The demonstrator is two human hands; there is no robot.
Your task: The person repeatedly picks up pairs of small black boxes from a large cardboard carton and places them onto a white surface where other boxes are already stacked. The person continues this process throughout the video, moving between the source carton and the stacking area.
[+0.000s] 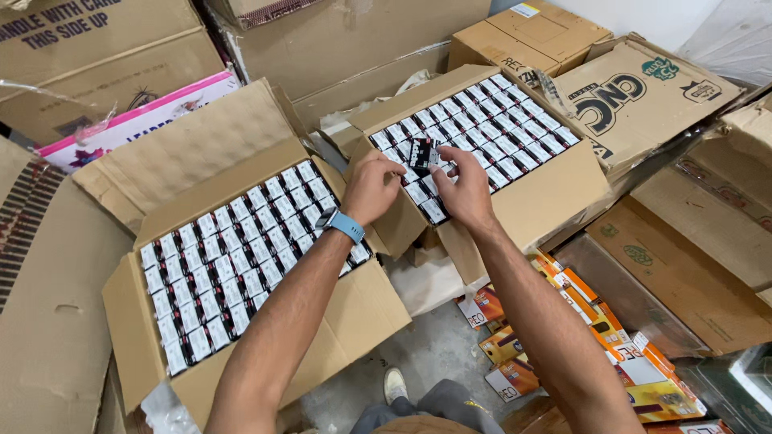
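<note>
Both hands' fingers clamped on small black-and-white box (421,152), left hand (371,189), right hand (462,191), above packed carton (555,193)

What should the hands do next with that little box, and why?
Probably lift the small box straight up and clear. Both the left hand and right hand pinch it, already raised above the tightly packed rows in the far carton, so sideways pulling would snag its neighbours.

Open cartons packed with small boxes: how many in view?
2. One open carton sits lower left, under the left forearm. The other open carton is upper centre, where the left hand and right hand lift out a small black box. Others appear shut.
</note>
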